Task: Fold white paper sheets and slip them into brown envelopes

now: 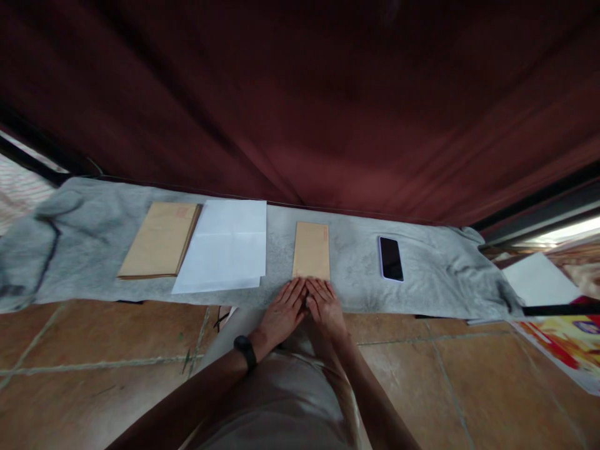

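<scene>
1. The left hand (281, 315) and right hand (325, 309) sit side by side, fingers straight and close together, pressed flat on the near edge of the brown envelope (312, 250), pinching nothing.
2. The envelope lies on a grey cloth (435, 275), between white sheets (225, 244) and a phone (390, 258).
3. This looks like flattening that edge; continuing calls for even downward pressure.
4. Red print on the envelope is too small to read.
</scene>
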Demonstrator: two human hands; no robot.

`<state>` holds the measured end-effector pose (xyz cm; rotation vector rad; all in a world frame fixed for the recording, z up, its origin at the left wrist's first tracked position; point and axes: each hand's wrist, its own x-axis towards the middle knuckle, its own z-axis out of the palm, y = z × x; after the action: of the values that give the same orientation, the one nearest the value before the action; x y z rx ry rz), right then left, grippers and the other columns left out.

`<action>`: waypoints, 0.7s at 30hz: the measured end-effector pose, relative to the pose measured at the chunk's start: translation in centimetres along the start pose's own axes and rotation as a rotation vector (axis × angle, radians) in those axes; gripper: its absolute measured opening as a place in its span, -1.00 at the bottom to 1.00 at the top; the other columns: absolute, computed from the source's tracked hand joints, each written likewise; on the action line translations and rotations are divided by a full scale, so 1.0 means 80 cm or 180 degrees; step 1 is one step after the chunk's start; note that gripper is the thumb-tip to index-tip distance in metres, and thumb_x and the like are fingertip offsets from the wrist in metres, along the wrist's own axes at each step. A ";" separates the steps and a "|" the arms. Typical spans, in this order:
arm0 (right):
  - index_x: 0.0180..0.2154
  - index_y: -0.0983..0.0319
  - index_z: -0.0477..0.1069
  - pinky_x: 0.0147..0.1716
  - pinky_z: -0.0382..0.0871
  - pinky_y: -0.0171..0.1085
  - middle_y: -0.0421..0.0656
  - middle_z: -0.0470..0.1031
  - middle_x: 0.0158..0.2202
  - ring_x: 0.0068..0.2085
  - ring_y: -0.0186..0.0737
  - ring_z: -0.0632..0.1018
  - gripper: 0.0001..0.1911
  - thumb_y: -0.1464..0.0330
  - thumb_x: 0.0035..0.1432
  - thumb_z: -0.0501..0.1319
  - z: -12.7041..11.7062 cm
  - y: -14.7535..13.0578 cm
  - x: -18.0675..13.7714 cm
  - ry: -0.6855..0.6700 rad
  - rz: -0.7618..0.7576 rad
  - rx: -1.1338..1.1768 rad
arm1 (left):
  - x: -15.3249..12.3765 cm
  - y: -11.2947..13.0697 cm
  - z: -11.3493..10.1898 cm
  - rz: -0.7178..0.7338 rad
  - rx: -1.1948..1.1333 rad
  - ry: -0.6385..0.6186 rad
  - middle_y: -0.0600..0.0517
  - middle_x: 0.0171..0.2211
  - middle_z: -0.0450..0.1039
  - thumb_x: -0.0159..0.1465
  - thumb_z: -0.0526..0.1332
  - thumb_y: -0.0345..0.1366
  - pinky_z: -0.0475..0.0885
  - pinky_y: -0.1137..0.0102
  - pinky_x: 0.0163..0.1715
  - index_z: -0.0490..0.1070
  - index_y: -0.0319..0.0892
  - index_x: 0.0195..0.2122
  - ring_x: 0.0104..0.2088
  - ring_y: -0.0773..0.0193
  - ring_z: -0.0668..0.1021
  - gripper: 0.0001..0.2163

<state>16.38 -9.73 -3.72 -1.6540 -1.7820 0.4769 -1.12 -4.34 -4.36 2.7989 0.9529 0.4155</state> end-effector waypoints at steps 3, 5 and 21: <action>0.32 0.11 0.25 0.40 0.06 0.04 -0.13 0.31 0.33 0.35 -0.13 0.31 -0.50 0.23 0.41 0.04 -0.013 0.004 0.019 -0.0365 -0.0322 0.0103 | 0.001 -0.002 0.006 0.0117 -0.0069 0.0001 -0.26 0.35 0.21 0.42 0.07 -0.18 0.16 0.08 0.36 0.15 -0.32 0.36 0.40 0.06 0.21 -0.47; 0.30 0.08 0.28 0.39 0.07 0.04 -0.15 0.30 0.34 0.36 -0.13 0.29 -0.52 0.20 0.40 0.07 -0.024 0.013 0.034 -0.0523 -0.0479 0.0040 | 0.000 -0.005 0.008 0.0153 -0.0035 0.0020 -0.26 0.35 0.21 0.42 0.08 -0.14 0.17 0.06 0.35 0.17 -0.30 0.35 0.39 0.04 0.21 -0.47; 0.24 0.04 0.37 0.40 -0.02 0.00 -0.21 0.26 0.36 0.38 -0.15 0.25 -0.57 0.18 0.41 0.08 -0.035 0.098 0.200 -0.0307 -0.0652 -0.0489 | -0.003 -0.012 0.016 0.0191 0.0207 0.0017 -0.17 0.41 0.10 0.42 0.09 -0.13 0.16 0.12 0.36 0.06 -0.25 0.41 0.41 0.05 0.17 -0.41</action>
<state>24.24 6.50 -3.47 -1.5492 -2.0788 0.3394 -1.48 -3.78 -5.88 2.8923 0.9014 0.4072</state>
